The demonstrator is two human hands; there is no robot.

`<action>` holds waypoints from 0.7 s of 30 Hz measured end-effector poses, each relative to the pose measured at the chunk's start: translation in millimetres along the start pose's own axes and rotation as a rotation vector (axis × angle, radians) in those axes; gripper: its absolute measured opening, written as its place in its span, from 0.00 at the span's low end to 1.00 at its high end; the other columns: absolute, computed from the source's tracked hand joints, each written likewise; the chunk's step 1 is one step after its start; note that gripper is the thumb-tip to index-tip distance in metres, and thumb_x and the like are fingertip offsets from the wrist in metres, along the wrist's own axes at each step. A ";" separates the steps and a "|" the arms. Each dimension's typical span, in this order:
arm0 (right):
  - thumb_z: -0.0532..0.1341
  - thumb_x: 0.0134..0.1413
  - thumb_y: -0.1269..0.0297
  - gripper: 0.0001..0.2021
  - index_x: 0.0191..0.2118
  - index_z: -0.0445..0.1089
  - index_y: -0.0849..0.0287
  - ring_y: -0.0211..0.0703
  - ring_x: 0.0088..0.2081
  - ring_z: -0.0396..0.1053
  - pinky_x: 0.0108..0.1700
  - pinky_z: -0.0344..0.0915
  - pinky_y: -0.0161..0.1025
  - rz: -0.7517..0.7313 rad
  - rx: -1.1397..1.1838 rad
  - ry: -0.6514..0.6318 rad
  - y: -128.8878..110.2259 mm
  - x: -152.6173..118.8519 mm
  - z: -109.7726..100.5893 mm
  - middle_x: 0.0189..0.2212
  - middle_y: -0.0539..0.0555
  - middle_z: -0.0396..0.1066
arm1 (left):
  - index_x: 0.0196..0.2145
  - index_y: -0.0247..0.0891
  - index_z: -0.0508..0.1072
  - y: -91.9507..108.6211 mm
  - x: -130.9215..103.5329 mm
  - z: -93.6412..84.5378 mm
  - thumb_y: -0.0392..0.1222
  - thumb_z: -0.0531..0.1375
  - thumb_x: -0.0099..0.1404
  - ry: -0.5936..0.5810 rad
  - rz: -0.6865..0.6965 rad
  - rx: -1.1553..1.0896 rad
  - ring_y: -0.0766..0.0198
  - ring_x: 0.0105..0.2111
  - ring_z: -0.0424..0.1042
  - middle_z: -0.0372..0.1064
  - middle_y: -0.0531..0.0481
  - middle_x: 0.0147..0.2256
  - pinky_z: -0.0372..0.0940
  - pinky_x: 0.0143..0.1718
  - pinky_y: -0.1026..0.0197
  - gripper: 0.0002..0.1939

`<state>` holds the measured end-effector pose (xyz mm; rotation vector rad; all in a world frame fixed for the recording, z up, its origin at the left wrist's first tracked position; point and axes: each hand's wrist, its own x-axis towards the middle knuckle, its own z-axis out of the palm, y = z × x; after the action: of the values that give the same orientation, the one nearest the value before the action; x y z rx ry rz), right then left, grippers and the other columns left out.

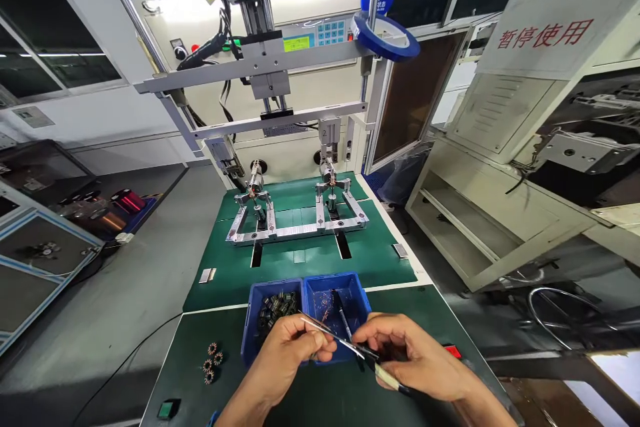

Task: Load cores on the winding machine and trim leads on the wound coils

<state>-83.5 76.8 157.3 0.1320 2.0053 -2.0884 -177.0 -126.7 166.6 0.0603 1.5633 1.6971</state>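
Note:
My right hand (410,353) is closed around a slim metal hand tool (353,345) with a black and cream handle. Its exact kind is hard to tell. The thin metal part points left toward my left hand (300,345), whose thumb and fingers are pinched together. What they pinch is hidden. Both hands are over the near edge of two blue bins. The left bin (246,333) holds many small dark parts (277,310). In the right bin (359,287) lie copper wire scraps (326,313) and a pen-like dark and silver tool (343,313).
Several small copper-wound rings (209,365) lie at the left, near a green button (169,409). A red object (453,351) lies beyond my right hand. Ahead stands a two-station machine with a metal frame (300,232) on the green tabletop (380,260).

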 end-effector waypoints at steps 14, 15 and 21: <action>0.63 0.39 0.70 0.11 0.35 0.76 0.59 0.35 0.27 0.61 0.27 0.60 0.31 -0.037 -0.039 0.110 9.4 -10.2 1.2 0.27 0.48 0.62 | 0.21 0.34 0.74 -1.8 10.0 6.2 0.47 0.71 0.45 0.026 -0.039 0.039 0.61 0.28 0.75 0.78 0.45 0.27 0.68 0.35 0.58 0.14; 0.63 0.40 0.69 0.10 0.34 0.76 0.59 0.35 0.27 0.61 0.26 0.60 0.31 -0.038 -0.024 0.108 10.4 -10.7 2.6 0.27 0.48 0.62 | 0.21 0.34 0.74 -2.6 9.7 6.8 0.47 0.71 0.45 0.029 -0.039 0.037 0.61 0.28 0.75 0.77 0.45 0.28 0.68 0.35 0.58 0.15; 0.65 0.45 0.59 0.14 0.40 0.75 0.56 0.34 0.22 0.65 0.17 0.56 0.28 0.068 0.044 0.282 25.1 -28.5 9.8 0.27 0.47 0.64 | 0.20 0.36 0.73 -7.8 -17.7 -11.8 0.49 0.66 0.55 0.014 0.155 0.237 0.59 0.32 0.74 0.75 0.44 0.32 0.68 0.37 0.58 0.14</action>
<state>-49.0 69.5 140.1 0.5218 2.0727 -2.1731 -167.4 -147.3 165.5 0.2979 1.8039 1.6222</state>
